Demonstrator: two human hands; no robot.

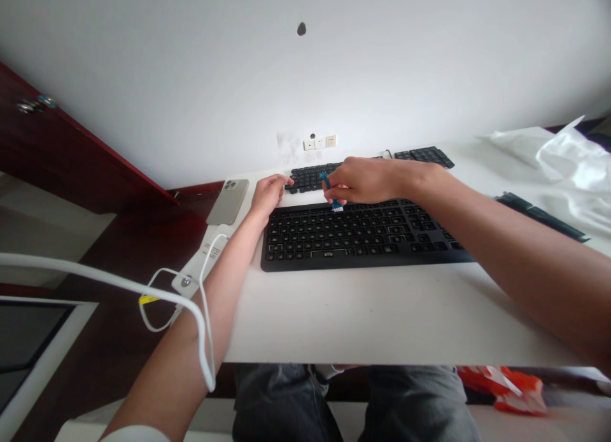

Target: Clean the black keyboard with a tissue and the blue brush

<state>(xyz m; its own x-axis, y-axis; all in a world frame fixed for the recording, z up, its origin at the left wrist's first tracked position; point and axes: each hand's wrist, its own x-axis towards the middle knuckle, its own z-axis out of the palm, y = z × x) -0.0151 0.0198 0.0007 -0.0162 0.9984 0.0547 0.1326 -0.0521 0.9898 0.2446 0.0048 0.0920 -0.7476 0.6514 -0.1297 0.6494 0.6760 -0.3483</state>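
A black keyboard (353,235) with its keycaps off lies on the white table, its square key sockets bare. My right hand (356,178) grips a small blue brush (337,206), its white bristles pointing down at the keyboard's upper rows. By the keyboard's top left corner rests my left hand (270,193), holding nothing, its index finger stretched toward the loose black keycaps (308,178). Those keycaps are laid out in rows behind the keyboard, partly hidden by my right hand. Another block of keycaps (424,156) sits farther right.
A phone (228,202) lies face down at the left edge, near a white power strip (203,264). A white cable (157,289) hangs across my left forearm. To the right are a black flat item (539,216) and white plastic sheeting (568,159). A wall stands behind.
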